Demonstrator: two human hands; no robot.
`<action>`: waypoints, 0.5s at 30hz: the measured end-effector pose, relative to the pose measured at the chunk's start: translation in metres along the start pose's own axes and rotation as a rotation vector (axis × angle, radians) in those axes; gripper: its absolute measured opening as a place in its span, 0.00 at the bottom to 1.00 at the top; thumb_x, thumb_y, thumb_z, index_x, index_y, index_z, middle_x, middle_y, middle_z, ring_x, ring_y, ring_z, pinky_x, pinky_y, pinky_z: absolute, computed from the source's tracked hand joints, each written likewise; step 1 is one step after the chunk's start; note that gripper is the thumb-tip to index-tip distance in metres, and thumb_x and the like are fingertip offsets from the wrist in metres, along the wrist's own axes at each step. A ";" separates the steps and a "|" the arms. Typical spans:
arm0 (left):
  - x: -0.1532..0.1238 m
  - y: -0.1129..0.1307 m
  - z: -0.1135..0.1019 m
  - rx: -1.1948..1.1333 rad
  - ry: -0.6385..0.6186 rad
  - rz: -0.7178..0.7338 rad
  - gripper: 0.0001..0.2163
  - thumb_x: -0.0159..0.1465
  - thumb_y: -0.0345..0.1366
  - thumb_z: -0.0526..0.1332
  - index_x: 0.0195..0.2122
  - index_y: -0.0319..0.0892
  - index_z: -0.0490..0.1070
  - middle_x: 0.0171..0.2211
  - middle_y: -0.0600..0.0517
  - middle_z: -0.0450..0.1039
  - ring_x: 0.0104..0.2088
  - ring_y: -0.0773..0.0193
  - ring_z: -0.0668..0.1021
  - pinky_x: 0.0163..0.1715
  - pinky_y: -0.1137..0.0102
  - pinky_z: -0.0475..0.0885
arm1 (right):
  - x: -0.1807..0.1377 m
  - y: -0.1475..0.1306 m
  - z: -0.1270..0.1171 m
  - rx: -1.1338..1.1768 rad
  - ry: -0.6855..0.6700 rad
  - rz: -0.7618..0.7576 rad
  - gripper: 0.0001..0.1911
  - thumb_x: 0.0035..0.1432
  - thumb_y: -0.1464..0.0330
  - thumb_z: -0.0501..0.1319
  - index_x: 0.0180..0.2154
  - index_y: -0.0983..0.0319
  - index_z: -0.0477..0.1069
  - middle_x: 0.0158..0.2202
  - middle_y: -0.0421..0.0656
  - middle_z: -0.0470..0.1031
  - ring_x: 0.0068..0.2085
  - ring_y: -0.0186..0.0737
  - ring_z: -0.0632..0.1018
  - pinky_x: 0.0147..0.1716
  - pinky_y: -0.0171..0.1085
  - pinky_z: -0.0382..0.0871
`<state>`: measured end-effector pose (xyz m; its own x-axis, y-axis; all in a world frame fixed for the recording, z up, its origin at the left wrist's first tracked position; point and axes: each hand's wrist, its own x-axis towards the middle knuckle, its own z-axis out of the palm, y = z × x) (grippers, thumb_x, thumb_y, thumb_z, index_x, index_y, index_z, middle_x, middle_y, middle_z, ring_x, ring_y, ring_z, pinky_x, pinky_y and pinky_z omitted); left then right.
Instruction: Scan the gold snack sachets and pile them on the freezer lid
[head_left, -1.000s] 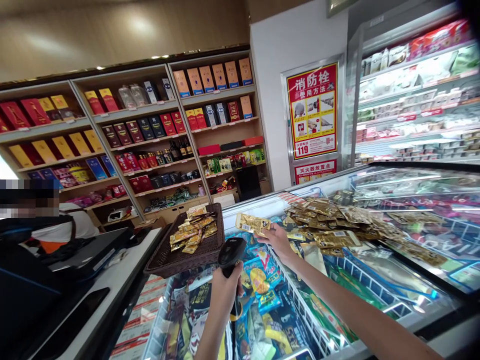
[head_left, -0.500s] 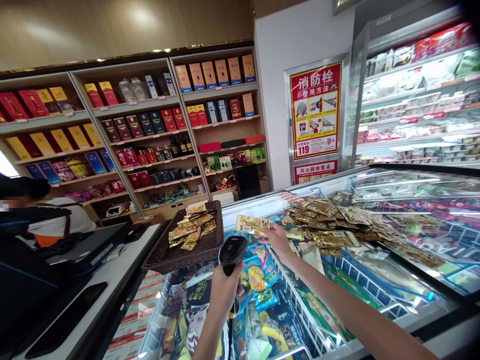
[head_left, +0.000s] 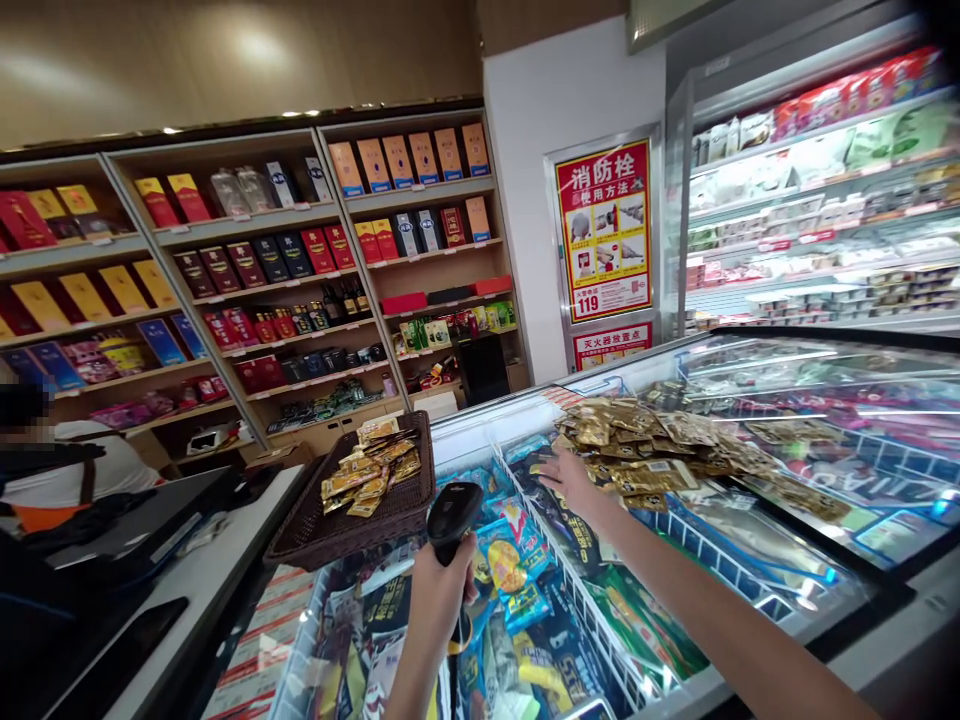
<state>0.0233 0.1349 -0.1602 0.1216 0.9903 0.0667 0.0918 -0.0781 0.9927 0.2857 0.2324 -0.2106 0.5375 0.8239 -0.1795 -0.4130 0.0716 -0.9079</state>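
Note:
My left hand (head_left: pixel 442 585) is wrapped round the grip of a black barcode scanner (head_left: pixel 454 515), held over the glass top of a chest freezer (head_left: pixel 559 405). My right hand (head_left: pixel 574 485) reaches across the glass, fingers apart and nothing visible in them. It is at the near left edge of a heaped pile of small gold packets (head_left: pixel 637 435). To the left of the scanner, a brown woven basket (head_left: pixel 300 535) sits tilted in view, with more gold packets (head_left: pixel 371 470) lying in it.
Bagged frozen goods (head_left: pixel 510 560) lie in white wire baskets (head_left: pixel 592 610) under the glass. At left is a counter (head_left: pixel 202 570) with dark equipment, and a person (head_left: pixel 52 470) stands beyond it. Shelves of boxes (head_left: pixel 270 255) and a lit refrigerated display (head_left: pixel 817 210) stand behind.
The gold packet my right hand held is out of its fingers; where it went I cannot tell. That hand has moved right, towards the pile. The left hand still holds the scanner.

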 end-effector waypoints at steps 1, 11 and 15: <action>-0.001 0.000 0.000 0.002 -0.006 0.003 0.22 0.54 0.52 0.70 0.16 0.43 0.65 0.12 0.56 0.64 0.13 0.68 0.68 0.16 0.72 0.62 | -0.001 0.004 0.000 -0.019 0.021 0.055 0.07 0.59 0.64 0.61 0.41 0.58 0.68 0.39 0.46 0.78 0.40 0.44 0.83 0.38 0.42 0.80; 0.000 0.005 -0.004 -0.117 0.050 -0.014 0.21 0.52 0.53 0.71 0.21 0.43 0.66 0.13 0.57 0.64 0.12 0.69 0.67 0.14 0.73 0.62 | -0.001 0.039 0.007 -0.441 -0.076 -0.206 0.10 0.55 0.64 0.58 0.39 0.59 0.72 0.39 0.46 0.80 0.42 0.47 0.81 0.43 0.42 0.74; -0.005 0.012 -0.007 -0.154 0.060 0.004 0.19 0.54 0.50 0.70 0.22 0.43 0.66 0.13 0.58 0.64 0.12 0.69 0.67 0.14 0.73 0.61 | -0.013 0.051 0.006 -0.779 -0.236 -0.493 0.12 0.55 0.63 0.59 0.40 0.58 0.74 0.47 0.49 0.80 0.50 0.53 0.80 0.53 0.46 0.70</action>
<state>0.0172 0.1300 -0.1477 0.0619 0.9955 0.0723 -0.0616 -0.0685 0.9957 0.2531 0.2293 -0.2523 0.3226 0.8994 0.2949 0.4723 0.1170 -0.8736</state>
